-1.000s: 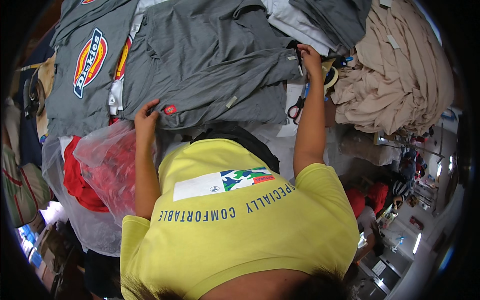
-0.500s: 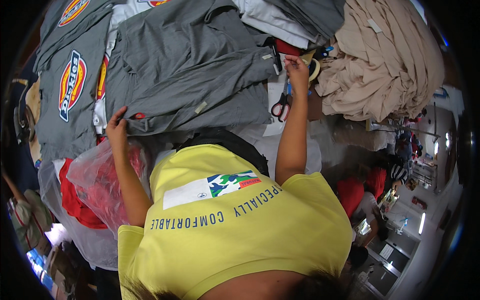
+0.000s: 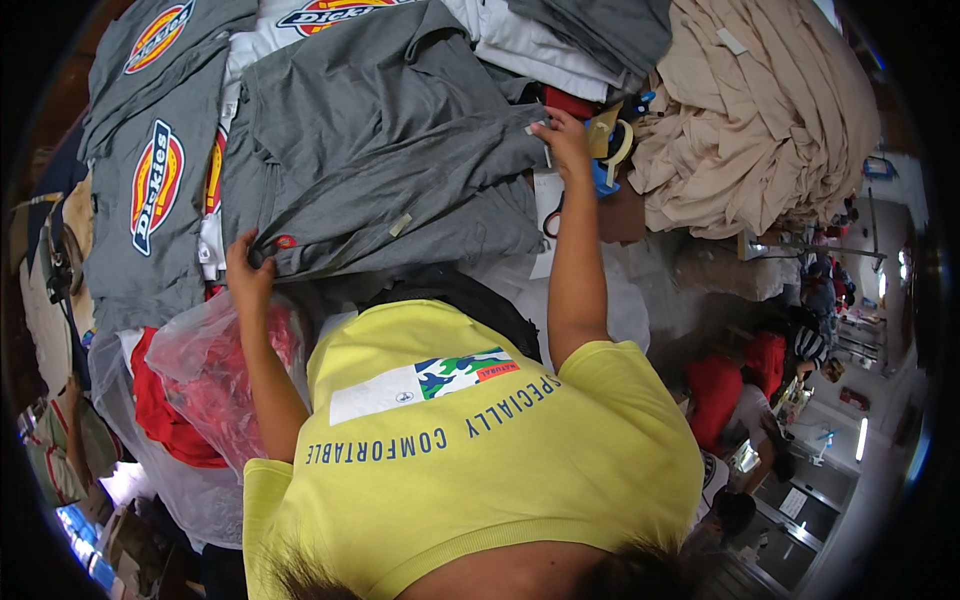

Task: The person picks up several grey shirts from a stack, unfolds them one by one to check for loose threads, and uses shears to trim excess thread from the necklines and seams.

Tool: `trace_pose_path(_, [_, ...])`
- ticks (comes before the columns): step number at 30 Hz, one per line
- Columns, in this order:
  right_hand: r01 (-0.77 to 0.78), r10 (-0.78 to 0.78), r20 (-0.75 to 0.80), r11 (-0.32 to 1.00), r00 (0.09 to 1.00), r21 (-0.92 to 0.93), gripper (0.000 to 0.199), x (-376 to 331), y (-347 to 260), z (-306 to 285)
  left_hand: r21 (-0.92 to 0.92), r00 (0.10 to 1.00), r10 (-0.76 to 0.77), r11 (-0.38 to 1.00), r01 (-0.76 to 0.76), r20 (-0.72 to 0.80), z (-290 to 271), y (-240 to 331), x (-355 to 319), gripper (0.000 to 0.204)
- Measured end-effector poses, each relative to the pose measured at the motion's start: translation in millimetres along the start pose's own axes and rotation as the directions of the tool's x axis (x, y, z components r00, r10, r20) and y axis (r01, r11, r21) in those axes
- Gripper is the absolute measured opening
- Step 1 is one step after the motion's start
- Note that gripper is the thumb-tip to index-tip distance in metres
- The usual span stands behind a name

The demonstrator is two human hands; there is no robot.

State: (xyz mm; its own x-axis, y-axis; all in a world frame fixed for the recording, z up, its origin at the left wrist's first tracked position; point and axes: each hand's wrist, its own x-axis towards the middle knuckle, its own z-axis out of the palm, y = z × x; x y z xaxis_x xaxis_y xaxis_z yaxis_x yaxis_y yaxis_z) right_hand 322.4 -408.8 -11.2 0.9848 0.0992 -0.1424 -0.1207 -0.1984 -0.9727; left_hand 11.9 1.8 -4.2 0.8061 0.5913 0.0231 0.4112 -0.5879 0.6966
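The left hand (image 3: 250, 272), half open, touches the grey cloth (image 3: 400, 190); I can't tell if it grips. The right hand (image 3: 568, 145) pinches the cloth's other end, near tape (image 3: 628, 144).

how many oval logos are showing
4: one logo upper left, one below it, one at top edge, one partly covered left of the held grey garment; others may be hidden.

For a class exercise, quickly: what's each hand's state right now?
Left hand: at the grey garment's lower left edge; grip cannot be told.
Right hand: at the garment's right end; whether it pinches cannot be told.
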Motion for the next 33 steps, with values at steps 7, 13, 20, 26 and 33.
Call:
trace_pose_path(7, [0.366, -0.391, -0.042, 0.812, 0.920, 0.454, 0.017, -94, -62, -88, 0.108, 0.939, 0.153, 0.986, -0.125, -0.308, -102, 16, -14, 0.034])
trace_pose_path(13, [0.569, -0.744, 0.585, 0.647, 0.323, 0.508, 0.015, -154, -107, -128, -0.309, 0.898, 0.435, 0.865, -0.396, 0.069, -222, 37, -59, 0.038])
trace_pose_path(20, [0.126, -0.035, 0.452, 0.977, 0.891, -0.174, 0.028, -140, -99, -41, -0.533, 0.912, -0.022, 0.805, 0.259, 0.410, -135, 5, 14, 0.035])
trace_pose_path(26, [0.234, -0.191, 0.173, 0.370, 0.966, -0.899, 0.057, -97, -25, 133, 0.247, 0.992, -0.118, 0.961, 0.126, -0.047, 17, -26, 125, 0.055])
trace_pose_path(33, [0.160, -0.129, 0.098, 0.879, 0.987, -0.450, 0.027, -62, 0, 119, 0.492, 0.986, -0.090, 0.858, 0.147, -0.137, 19, -16, 126, 0.050])
